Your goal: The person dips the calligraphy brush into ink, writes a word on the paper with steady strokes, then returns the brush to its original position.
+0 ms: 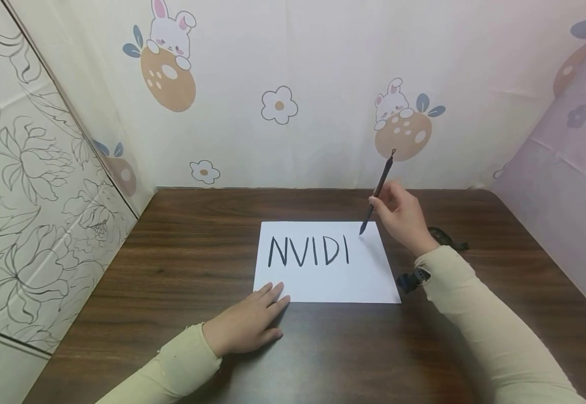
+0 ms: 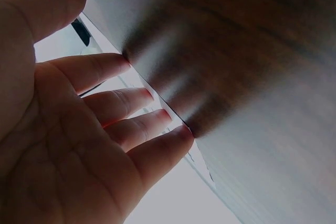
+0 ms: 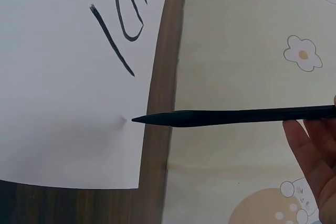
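Note:
A white sheet of paper (image 1: 343,286) lies on the table, with "NVIDI" in black strokes across its upper part. My right hand (image 1: 401,216) pinches a dark writing brush (image 1: 383,177) by its handle, above the sheet's upper right corner. The pointed brush tip (image 3: 152,119) hovers just over the paper, right of the last stroke, with a faint shadow beside it. At the sheet's lower left edge, my left hand (image 1: 247,325) lies palm down, its fingers spread and fingertips on the paper. In the left wrist view, those fingers (image 2: 163,148) reach straight out to the sheet.
A dark object (image 1: 442,238) sits on the brown wooden table (image 1: 182,269) behind the right wrist, partly hidden. A black strapped device (image 1: 412,280) is at that wrist. Patterned wall coverings (image 1: 323,56) stand behind the table and along both sides.

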Tool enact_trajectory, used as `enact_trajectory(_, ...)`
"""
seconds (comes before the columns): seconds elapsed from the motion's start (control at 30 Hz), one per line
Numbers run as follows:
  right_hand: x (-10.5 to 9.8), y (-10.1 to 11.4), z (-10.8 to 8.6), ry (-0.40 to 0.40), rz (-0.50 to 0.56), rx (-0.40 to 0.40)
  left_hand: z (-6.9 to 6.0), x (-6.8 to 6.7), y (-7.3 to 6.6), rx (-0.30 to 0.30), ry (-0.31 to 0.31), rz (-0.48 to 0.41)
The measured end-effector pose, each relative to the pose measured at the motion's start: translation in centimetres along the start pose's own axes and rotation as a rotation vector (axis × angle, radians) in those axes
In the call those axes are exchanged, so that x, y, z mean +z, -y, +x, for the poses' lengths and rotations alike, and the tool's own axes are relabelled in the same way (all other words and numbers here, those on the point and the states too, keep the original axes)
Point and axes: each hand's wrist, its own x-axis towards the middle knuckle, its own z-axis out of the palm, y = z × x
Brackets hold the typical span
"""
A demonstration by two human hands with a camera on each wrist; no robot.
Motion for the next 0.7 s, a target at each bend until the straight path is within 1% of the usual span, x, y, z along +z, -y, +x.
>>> enact_trajectory(0.43, 0.8, 0.0, -0.7, 0.032, 0.020, 0.020, 0.0, 0.0, 0.0, -0.003, 0.006, -0.007)
enact_trajectory(0.7, 1.0, 0.2, -1.2, 0.036, 0.005, 0.013, 0.0, -0.1, -0.1, -0.007, 0.007, -0.005)
